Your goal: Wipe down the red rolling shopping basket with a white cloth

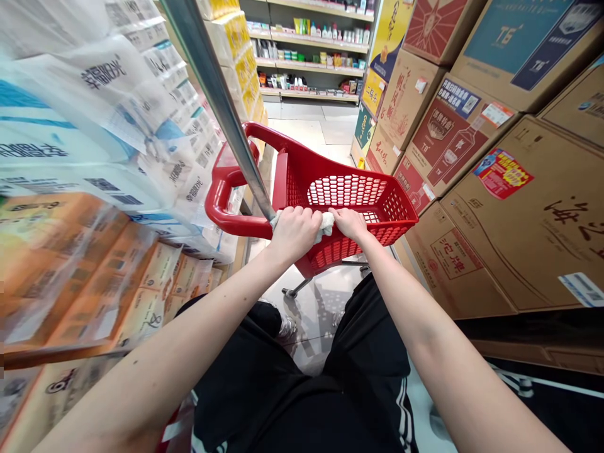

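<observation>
A red plastic shopping cart (358, 195) stands in the aisle just ahead of my legs, its perforated basket holding nothing I can see. My left hand (295, 231) is closed around a white cloth (325, 221) at the cart's near rim, close to the foot of a slanted metal pole (221, 100). My right hand (350, 223) is closed too, pressing the other end of the same cloth against the rim. The red looped handle (221, 195) curves off to the left of my hands.
Wrapped tissue packs (94, 157) fill the shelving on the left. Stacked cardboard cartons (495, 189) wall the right side. Shelves of bottles (311, 56) cross the aisle's far end. Pale tiled floor (321, 126) runs ahead of the cart.
</observation>
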A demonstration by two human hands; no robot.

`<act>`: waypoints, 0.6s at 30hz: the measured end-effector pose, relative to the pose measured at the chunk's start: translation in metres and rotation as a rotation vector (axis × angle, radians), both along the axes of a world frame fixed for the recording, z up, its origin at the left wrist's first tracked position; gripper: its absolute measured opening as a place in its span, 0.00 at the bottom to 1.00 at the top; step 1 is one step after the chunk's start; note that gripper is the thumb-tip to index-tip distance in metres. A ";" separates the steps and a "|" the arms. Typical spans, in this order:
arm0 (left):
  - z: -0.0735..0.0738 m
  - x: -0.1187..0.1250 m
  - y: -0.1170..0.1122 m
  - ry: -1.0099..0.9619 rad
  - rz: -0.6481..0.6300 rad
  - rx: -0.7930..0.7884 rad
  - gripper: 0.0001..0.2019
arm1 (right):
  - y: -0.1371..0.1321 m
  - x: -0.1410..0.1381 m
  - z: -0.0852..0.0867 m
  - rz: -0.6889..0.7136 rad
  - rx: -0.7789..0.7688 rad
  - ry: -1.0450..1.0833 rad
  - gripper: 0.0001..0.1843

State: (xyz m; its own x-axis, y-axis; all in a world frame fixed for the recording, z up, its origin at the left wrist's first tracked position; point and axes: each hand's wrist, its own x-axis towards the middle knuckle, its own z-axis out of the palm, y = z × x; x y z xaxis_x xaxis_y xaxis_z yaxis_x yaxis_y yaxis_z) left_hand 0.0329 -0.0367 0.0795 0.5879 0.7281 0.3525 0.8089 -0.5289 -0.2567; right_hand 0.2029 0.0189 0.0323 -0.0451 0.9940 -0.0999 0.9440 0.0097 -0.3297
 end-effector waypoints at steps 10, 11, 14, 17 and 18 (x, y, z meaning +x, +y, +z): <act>-0.007 -0.015 -0.018 0.005 -0.100 0.059 0.19 | -0.001 -0.001 -0.003 -0.008 0.011 0.014 0.34; -0.008 -0.015 -0.019 0.003 -0.092 0.068 0.19 | 0.000 -0.002 -0.003 -0.008 0.009 0.014 0.34; -0.009 -0.012 -0.017 0.008 -0.028 0.090 0.18 | 0.000 -0.002 -0.004 -0.002 0.012 0.017 0.34; -0.008 -0.008 -0.012 0.032 0.004 0.066 0.16 | 0.001 -0.001 -0.005 -0.002 0.026 0.019 0.34; -0.006 -0.007 -0.010 0.042 0.000 0.054 0.15 | 0.001 -0.001 -0.005 -0.005 0.028 0.019 0.33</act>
